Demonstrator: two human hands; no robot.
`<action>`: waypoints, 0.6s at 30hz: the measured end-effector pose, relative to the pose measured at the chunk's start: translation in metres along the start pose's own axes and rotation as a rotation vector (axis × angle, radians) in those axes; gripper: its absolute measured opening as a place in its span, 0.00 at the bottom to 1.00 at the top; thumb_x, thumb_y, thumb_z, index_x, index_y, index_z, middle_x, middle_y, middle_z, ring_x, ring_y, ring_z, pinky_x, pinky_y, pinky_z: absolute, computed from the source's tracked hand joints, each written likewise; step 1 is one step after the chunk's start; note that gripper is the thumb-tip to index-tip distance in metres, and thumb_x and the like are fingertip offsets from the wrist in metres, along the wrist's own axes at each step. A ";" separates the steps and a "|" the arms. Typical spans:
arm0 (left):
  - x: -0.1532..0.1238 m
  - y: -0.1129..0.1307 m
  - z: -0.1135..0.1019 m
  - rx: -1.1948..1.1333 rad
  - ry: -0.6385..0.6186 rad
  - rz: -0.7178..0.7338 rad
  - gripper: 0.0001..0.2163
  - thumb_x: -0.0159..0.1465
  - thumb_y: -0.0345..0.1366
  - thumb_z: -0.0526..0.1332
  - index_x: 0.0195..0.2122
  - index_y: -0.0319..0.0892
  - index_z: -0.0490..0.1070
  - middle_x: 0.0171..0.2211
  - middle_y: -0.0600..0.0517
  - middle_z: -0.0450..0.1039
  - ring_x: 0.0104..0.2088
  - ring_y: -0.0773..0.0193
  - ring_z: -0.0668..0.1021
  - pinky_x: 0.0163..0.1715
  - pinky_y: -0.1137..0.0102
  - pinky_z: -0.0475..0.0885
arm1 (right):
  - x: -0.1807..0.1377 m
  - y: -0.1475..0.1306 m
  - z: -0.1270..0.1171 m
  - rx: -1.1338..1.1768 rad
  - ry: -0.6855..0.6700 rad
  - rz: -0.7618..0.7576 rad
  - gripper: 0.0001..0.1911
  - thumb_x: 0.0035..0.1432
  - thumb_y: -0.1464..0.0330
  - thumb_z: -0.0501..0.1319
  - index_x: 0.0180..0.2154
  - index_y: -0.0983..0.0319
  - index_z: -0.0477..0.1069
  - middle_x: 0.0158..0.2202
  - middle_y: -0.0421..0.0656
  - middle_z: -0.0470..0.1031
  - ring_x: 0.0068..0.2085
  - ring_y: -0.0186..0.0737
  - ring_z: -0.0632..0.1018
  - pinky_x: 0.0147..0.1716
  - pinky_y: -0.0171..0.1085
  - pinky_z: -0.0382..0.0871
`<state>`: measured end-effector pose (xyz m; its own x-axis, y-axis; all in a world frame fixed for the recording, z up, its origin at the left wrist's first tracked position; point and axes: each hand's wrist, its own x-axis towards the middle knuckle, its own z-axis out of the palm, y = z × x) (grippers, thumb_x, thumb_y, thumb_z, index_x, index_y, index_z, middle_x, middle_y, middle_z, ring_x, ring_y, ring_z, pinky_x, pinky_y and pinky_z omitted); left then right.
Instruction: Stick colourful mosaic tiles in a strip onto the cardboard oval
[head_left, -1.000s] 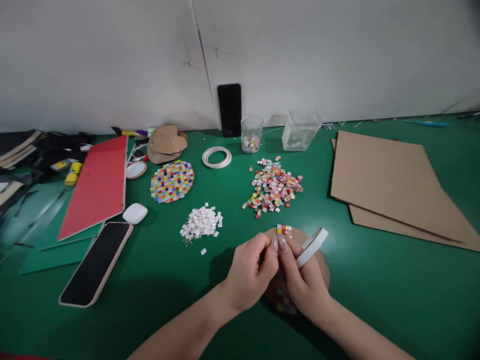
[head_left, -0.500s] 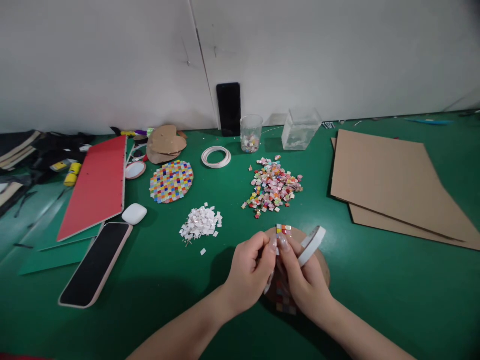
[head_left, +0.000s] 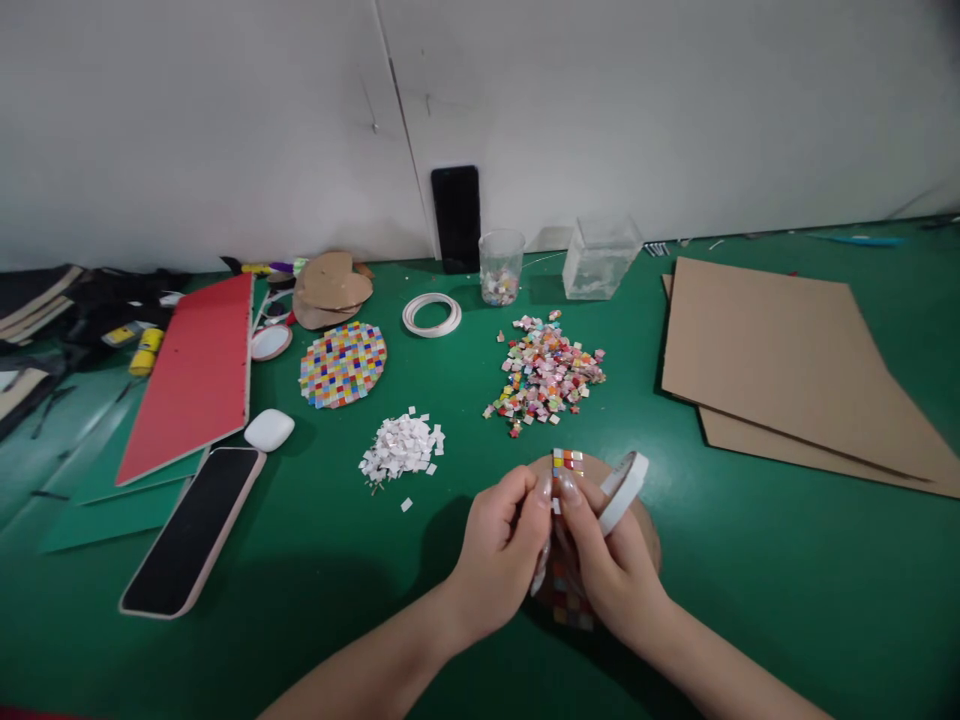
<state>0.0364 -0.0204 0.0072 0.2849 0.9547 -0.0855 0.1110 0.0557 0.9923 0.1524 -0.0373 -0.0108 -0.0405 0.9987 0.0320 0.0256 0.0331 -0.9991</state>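
Over a round cardboard disc (head_left: 651, 535) partly covered with coloured mosaic tiles (head_left: 568, 461), both my hands meet. My right hand (head_left: 611, 560) is closed around a white tape roll (head_left: 624, 489). My left hand (head_left: 502, 555) pinches the free end of the tape strip (head_left: 541, 568) right against the right fingertips. A heap of loose coloured tiles (head_left: 547, 375) lies just beyond the disc. A smaller heap of white paper squares (head_left: 401, 445) lies to the left of my hands.
On the green table: a finished mosaic disc (head_left: 343, 364), a second tape roll (head_left: 432, 314), two clear cups (head_left: 502, 266), cardboard sheets (head_left: 780, 360) at right, a red board (head_left: 195, 375), a phone (head_left: 191, 530) and a white earbud case (head_left: 268, 429) at left. Another phone (head_left: 456, 218) leans on the wall.
My hands stay together over the disc. A strip of tape now hangs down between them, and the roll has shifted slightly left.
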 end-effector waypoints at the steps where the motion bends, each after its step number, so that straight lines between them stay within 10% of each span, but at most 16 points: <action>1: 0.000 0.000 0.000 -0.017 0.002 -0.009 0.15 0.66 0.41 0.48 0.23 0.42 0.53 0.20 0.58 0.53 0.21 0.71 0.57 0.21 0.75 0.57 | 0.000 0.000 0.000 -0.001 -0.001 -0.003 0.16 0.65 0.61 0.48 0.27 0.59 0.64 0.23 0.38 0.63 0.25 0.36 0.68 0.27 0.34 0.66; 18: 0.002 -0.001 -0.002 -0.150 -0.029 -0.104 0.16 0.66 0.46 0.49 0.25 0.42 0.57 0.23 0.56 0.57 0.25 0.69 0.61 0.26 0.74 0.62 | 0.004 -0.002 0.000 -0.063 0.043 -0.069 0.18 0.64 0.60 0.49 0.24 0.58 0.62 0.19 0.37 0.61 0.21 0.35 0.66 0.20 0.32 0.63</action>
<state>0.0347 -0.0175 0.0061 0.3066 0.9329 -0.1888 -0.0017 0.1989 0.9800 0.1526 -0.0335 -0.0087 -0.0017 0.9947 0.1030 0.0875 0.1028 -0.9909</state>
